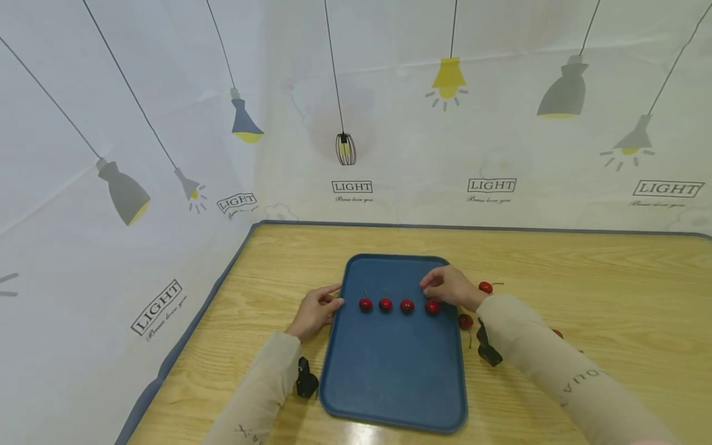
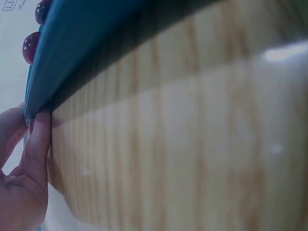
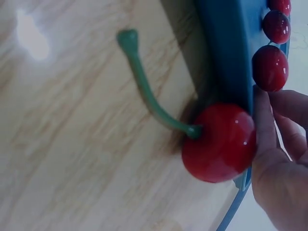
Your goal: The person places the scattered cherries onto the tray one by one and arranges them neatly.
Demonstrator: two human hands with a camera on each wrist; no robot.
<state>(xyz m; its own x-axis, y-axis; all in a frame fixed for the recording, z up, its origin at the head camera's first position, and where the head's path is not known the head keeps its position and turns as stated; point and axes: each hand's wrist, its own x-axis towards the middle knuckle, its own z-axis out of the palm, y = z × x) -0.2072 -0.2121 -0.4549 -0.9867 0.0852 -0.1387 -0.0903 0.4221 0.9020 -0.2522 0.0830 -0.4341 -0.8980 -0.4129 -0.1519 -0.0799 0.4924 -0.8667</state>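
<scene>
A blue tray (image 1: 392, 371) lies on the wooden table, with several red cherries in a row across its upper half. My left hand (image 1: 314, 312) grips the tray's left rim between thumb and fingers; the left wrist view shows this hand (image 2: 29, 159) at the rim too. Over the rightmost cherry (image 1: 432, 307) of the row is my right hand (image 1: 453, 287), its thumb and fingers drawn together at the stem side. The stem itself is hidden by the fingers. In the right wrist view, the right hand (image 3: 284, 154) is close beside that cherry (image 3: 270, 68).
To the right of the tray, a cherry with a curved green stem (image 1: 465, 321) lies near the rim. Another cherry (image 1: 486, 287) is behind the right wrist, and a third (image 1: 557, 334) is partly covered by the sleeve. A lamp-printed cloth (image 1: 411, 142) hangs behind the table (image 1: 628, 278).
</scene>
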